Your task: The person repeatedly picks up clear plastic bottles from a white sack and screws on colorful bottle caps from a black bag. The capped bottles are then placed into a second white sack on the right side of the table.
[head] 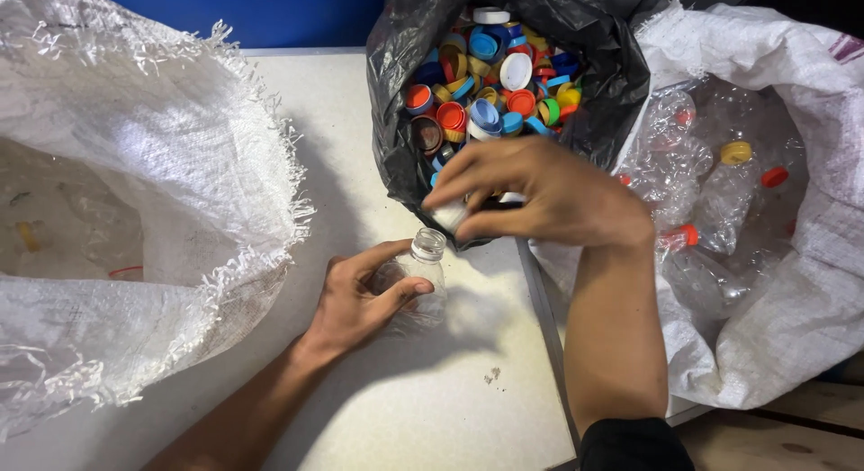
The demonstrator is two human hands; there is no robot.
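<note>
My left hand [360,296] grips a clear plastic bottle [421,278] with an uncapped neck, held upright on the white table [432,408]. Just above the bottle's mouth, my right hand [540,192] pinches a small white cap [450,215] between fingers and thumb. Right behind that hand stands a black plastic bag [396,120], open and filled with several loose bottle caps [490,84] in blue, orange, yellow and white.
A large white woven sack [162,165] lies open at the left with bits of plastic inside. Another white woven sack [792,282] at the right holds several clear capped bottles [720,192]. A blue wall runs along the far edge.
</note>
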